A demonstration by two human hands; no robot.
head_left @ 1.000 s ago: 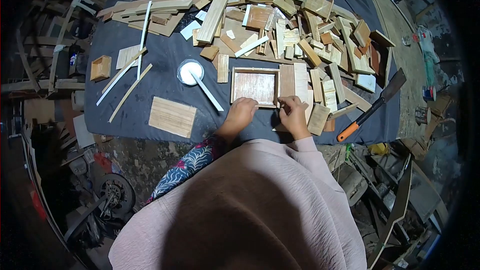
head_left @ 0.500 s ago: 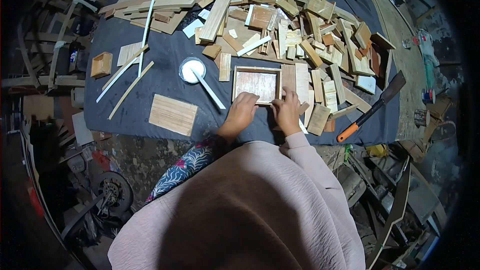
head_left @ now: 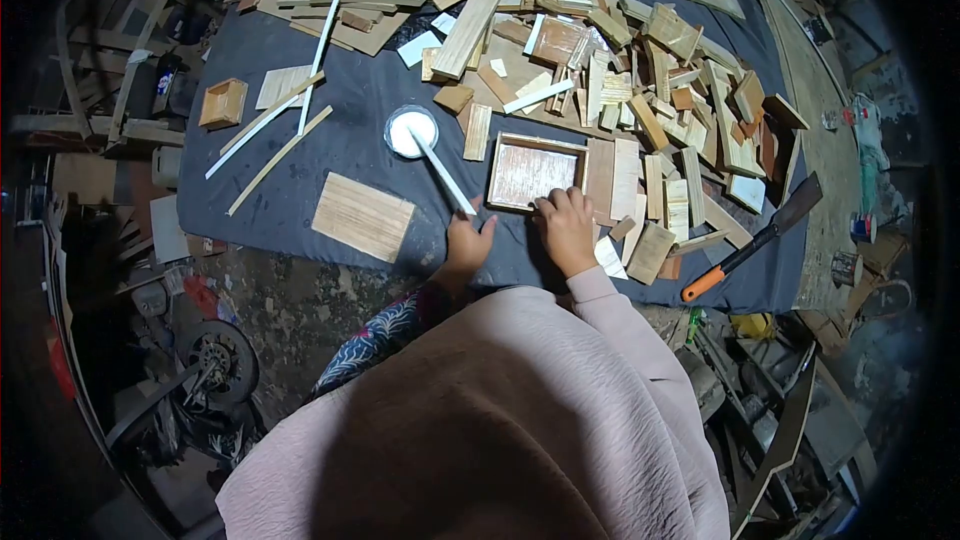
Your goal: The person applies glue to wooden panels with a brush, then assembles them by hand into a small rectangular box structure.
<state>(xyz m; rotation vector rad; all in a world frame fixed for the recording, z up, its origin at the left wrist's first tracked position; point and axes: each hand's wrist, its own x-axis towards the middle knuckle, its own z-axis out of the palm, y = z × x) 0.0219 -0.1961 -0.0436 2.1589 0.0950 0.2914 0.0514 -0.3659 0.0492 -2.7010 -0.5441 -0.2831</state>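
A shallow wooden box [head_left: 540, 174] with a whitish, streaked bottom lies open side up before me. My right hand [head_left: 568, 230] is closed over its near wall, fingers bent at the rim close to the right corner. To the left, my left hand [head_left: 467, 243] is off the box, its thumb apart from the fingers. Its fingertips are right at the lower end of a white strip [head_left: 445, 175]. That strip leans out of a round tub [head_left: 411, 133] of white paste. A flat rectangular wooden board [head_left: 363, 217] lies left of my left hand.
Many wood offcuts [head_left: 650, 110] are heaped at the back right. A long blade with an orange handle [head_left: 703, 285] lies at the right table edge. Thin strips [head_left: 280, 160] and a small wooden box [head_left: 223, 103] lie on the left of the dark cloth [head_left: 225, 205].
My left hand has left the box and moved left to the end of the white strip. My right hand stays at the box's near wall. The view has shifted slightly.
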